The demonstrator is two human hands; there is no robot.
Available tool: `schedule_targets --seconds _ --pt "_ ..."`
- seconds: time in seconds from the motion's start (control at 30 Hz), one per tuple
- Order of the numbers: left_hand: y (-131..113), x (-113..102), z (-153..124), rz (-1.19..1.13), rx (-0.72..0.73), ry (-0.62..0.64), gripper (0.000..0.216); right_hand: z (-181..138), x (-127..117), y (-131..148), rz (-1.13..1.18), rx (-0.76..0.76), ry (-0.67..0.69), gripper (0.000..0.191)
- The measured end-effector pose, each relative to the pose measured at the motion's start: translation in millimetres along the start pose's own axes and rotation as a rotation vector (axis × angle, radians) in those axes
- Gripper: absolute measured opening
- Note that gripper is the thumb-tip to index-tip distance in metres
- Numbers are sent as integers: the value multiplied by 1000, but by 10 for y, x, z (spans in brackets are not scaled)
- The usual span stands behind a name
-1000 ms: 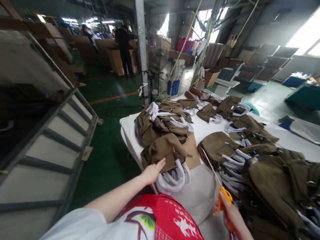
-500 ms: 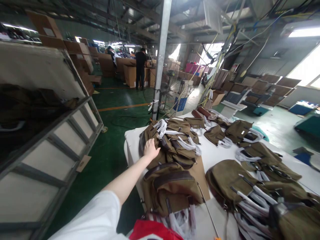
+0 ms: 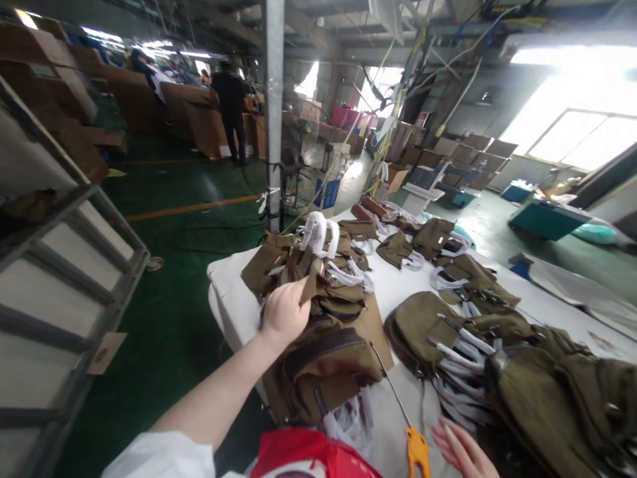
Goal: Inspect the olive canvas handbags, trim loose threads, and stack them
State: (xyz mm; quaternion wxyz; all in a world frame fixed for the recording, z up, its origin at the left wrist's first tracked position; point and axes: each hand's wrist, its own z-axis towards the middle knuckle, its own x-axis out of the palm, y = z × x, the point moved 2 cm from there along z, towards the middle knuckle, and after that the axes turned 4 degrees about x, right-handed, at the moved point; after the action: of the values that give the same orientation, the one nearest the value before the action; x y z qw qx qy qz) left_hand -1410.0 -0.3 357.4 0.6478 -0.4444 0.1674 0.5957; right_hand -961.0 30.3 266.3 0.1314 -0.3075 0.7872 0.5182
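Note:
My left hand [image 3: 286, 312] is closed on the edge of an olive-brown canvas bag [image 3: 313, 282], lifting a flap of its cloth. White-wrapped handles [image 3: 321, 234] stand up from the bags just beyond it. Closer to me lies an olive backpack [image 3: 328, 362] with dark trim and plastic-wrapped straps. My right hand [image 3: 462, 450] has come in at the bottom edge, fingers stretched out and holding nothing that I can see. Beside it lies a tool with an orange handle [image 3: 417, 455] and a long thin metal rod; its kind is unclear.
More olive bags [image 3: 562, 392] cover the right of the white table [image 3: 226, 275]. A metal post [image 3: 275, 133] and a fan [image 3: 298, 143] stand past its far end. At left is a framed cart [image 3: 74, 272]. A person in dark clothes [image 3: 230, 109] stands by cardboard boxes [image 3: 202, 126].
My left hand has gone from resting on the bags to gripping one and pulling its cloth up. My right hand has entered at lower right. The view has swung right.

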Motion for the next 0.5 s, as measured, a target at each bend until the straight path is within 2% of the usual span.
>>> schedule_targets --seconds 0.07,0.13,0.2,0.27,0.4,0.5 --pt "-420 -108 -339 -68 244 -45 46 -62 20 293 237 -83 -9 68" --pt "-710 -183 -615 -156 414 -21 51 -172 39 658 372 -237 -9 73" --pt "-880 -204 -784 -261 521 36 51 -308 55 986 504 -394 5 78" --pt "-989 -151 -884 -337 603 97 51 -452 78 1202 620 -471 36 78" --pt "-1235 85 -1087 -366 739 272 55 -664 73 1320 695 -395 -66 57" --pt "-1481 193 -1226 -434 732 532 59 -700 -131 1320 681 -377 -148 45"
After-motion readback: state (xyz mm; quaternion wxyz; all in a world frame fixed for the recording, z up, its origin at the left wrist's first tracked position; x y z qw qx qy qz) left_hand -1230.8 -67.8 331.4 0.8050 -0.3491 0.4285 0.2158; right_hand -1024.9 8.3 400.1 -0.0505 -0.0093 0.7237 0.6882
